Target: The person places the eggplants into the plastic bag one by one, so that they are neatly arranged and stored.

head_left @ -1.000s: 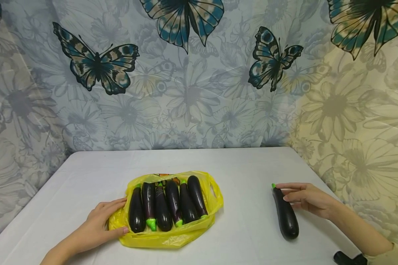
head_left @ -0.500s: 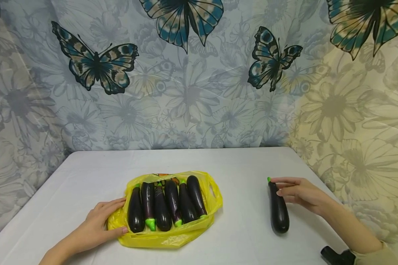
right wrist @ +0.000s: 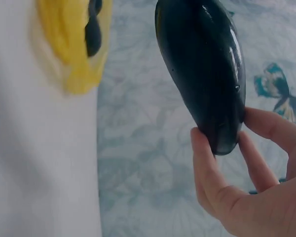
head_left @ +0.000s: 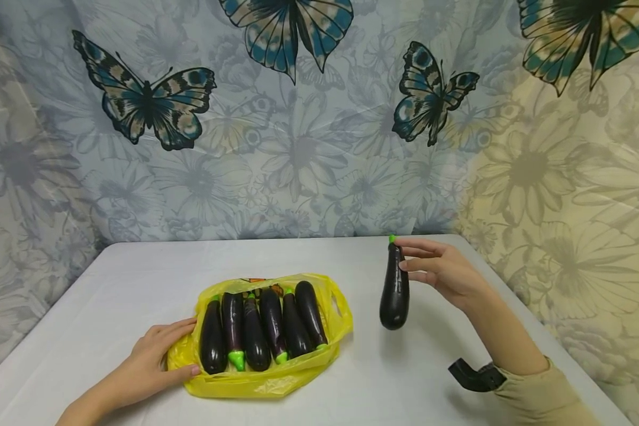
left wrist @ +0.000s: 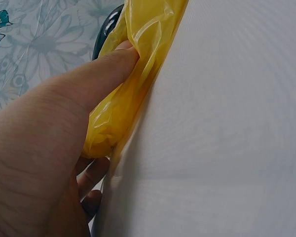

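A dark purple eggplant [head_left: 394, 290] hangs upright above the table, its green stem tip at the top. My right hand [head_left: 443, 269] pinches its narrow upper end between thumb and fingers; the right wrist view shows the glossy eggplant [right wrist: 204, 69] rising from the fingertips. A yellow plastic bag [head_left: 261, 387] lies open on the left half of the table with several eggplants [head_left: 257, 334] side by side in it. My left hand [head_left: 144, 361] holds the bag's left end, thumb at the near side and fingers at the far side, as the left wrist view of the bag [left wrist: 143, 54] also shows.
The table has a white cover [head_left: 154, 266]. Behind and beside it hangs a floral cloth [head_left: 303, 177] with large butterflies. A black wrist mount [head_left: 476, 377] sits under my right forearm, at a beige sleeve [head_left: 543, 396].
My right hand has lifted the eggplant off the table and carried it left and away from me, toward the bag. The left hand stays at the bag; the head view has shifted slightly.
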Motion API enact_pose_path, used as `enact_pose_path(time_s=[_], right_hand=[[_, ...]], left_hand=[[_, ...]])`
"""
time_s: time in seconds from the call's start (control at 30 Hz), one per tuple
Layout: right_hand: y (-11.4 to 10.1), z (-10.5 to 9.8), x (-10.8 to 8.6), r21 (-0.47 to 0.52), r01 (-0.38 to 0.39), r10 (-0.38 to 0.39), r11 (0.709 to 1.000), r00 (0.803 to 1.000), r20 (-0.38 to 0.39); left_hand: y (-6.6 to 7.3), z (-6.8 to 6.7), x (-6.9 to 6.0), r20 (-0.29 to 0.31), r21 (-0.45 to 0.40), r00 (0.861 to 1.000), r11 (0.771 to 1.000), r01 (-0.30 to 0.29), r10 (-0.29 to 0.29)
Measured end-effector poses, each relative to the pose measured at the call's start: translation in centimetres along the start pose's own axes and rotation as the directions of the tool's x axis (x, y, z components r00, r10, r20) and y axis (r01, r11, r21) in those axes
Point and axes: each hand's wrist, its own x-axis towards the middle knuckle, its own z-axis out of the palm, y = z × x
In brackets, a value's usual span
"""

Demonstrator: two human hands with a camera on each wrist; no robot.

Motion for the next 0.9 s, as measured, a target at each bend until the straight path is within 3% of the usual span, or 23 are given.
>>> enact_pose_path(time_s=[0.4,0.67,0.9], right_hand=[[0.6,8.0,3.5,0.003,-0.016,0.016,1.0,1.0,0.006],[2.8,9.0,4.7,-0.07,-0.052,0.058,0.996,0.995,0.083],[4.1,9.3,5.5,-0.035,-0.086,0.09,0.996,0.988,0.122]], left_hand=[[0.0,0.0,-0.2,-0.007,-0.005,1.0,1.0,-0.005,0.005],[0.2,0.5,0.0,-0.02,-0.013,1.0,1.0,-0.022,0.022],[0.0,0.2,-0.2,-0.042,0.013,0.999,0.999,-0.029,0.03]])
